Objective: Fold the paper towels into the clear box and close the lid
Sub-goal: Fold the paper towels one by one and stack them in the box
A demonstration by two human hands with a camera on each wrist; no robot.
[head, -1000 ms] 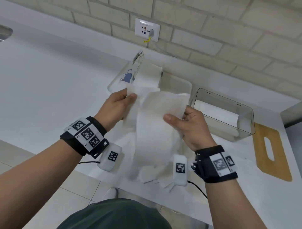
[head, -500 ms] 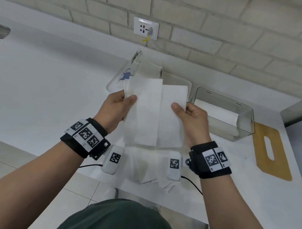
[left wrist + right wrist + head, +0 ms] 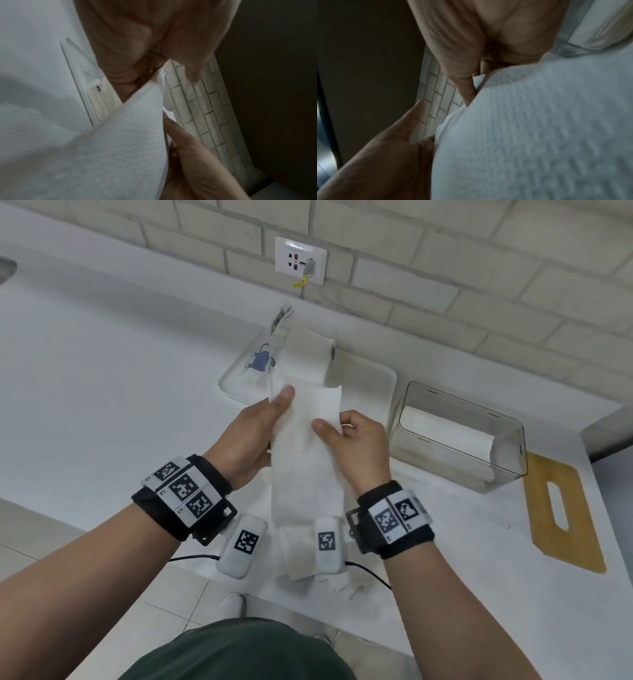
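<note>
L hand (image 3: 251,436): I'm pinching the left edge of the paper towel (image 3: 306,460), thumb on top near the upper corner, fingers behind. Keeps that edge square so the layers stay lined up.
towel: now a narrow strip, folded lengthwise, held up in the air between both hands, above the counter (image 3: 102,371), not touching it. Bottom end hangs free just over the loose towels (image 3: 298,559) near the counter's front edge. Held up imo so gravity pulls it flat w/o needing a surface.
L wrist view: towel (image 3: 102,155) fills the lower frame; blurry, so can't tell finger contact there.
R hand (image 3: 356,446): clamps the right edge of the towel, thumb across the face about mid-width, fingers curled behind. Thumb looks placed to press the crease.
R wrist view: towel (image 3: 530,128) right under the palm, also blurred.
supply: towel pack (image 3: 301,350) sits on a white tray (image 3: 370,374) behind the hands, against the brick wall; within reach for the next sheet.
clear box (image 3: 459,436): on the counter right of my R hand, apart from it, open top, folded towels already inside. Close by = short carry.
lid: wooden board w/ slot (image 3: 561,508) right of the box, prob the lid, not on yet.
step: folding, my read; strip prob needs one more fold before it goes in the box.
</note>
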